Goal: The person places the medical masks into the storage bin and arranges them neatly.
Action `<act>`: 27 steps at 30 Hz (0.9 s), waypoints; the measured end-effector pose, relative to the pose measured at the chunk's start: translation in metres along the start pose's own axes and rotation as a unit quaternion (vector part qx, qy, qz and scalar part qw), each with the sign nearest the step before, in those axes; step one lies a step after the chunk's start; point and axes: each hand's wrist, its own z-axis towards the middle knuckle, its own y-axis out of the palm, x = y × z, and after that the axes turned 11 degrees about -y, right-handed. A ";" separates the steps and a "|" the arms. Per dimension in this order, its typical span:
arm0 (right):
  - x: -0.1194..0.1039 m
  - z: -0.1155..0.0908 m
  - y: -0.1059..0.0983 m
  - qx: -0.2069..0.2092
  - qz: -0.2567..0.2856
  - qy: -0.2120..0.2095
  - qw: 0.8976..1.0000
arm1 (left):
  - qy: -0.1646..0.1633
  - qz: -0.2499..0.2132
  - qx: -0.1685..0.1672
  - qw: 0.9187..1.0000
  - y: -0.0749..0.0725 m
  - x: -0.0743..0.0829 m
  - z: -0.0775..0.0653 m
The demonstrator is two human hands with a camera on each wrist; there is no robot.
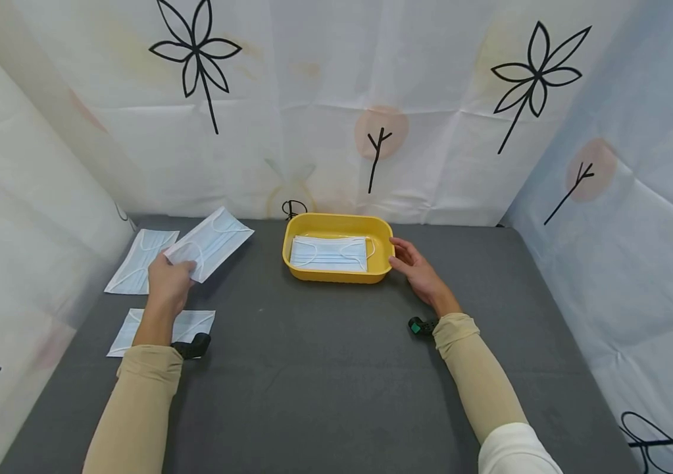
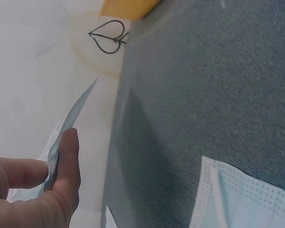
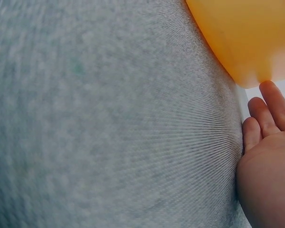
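Observation:
At the left, my left hand (image 1: 169, 284) pinches a pale blue pleated face mask (image 1: 210, 242) between thumb and fingers. The mask is raised and tilted; the left wrist view shows it nearly edge-on between thumb and fingers (image 2: 69, 156). A second face mask (image 1: 129, 273) lies behind that hand, and a third mask (image 1: 197, 321) lies under the wrist. My right hand (image 1: 422, 276) touches the right end of a yellow tray (image 1: 336, 278) with fairly straight fingers (image 3: 275, 102). Inside the tray a mask (image 1: 330, 255) lies flat, its ear loops showing.
A dark grey cloth covers the table (image 1: 312, 382). White fabric with black plant drawings hangs as a back wall (image 1: 312, 79) and along both sides. The tray stands near the back edge, close to the fabric.

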 end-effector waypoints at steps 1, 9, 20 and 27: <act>0.000 0.000 0.000 0.000 0.000 0.000 1.000 | 0.003 0.002 -0.001 1.000 0.001 0.001 -0.001; 0.001 0.001 -0.001 0.001 -0.001 0.001 1.000 | 0.036 0.014 -0.033 0.999 0.007 0.015 -0.011; 0.000 0.001 0.000 0.007 0.012 0.005 1.000 | 0.082 0.018 -0.071 0.994 0.020 0.035 -0.030; -0.004 0.001 0.000 0.013 0.031 0.024 0.999 | 0.116 0.053 -0.071 0.989 0.028 0.045 -0.039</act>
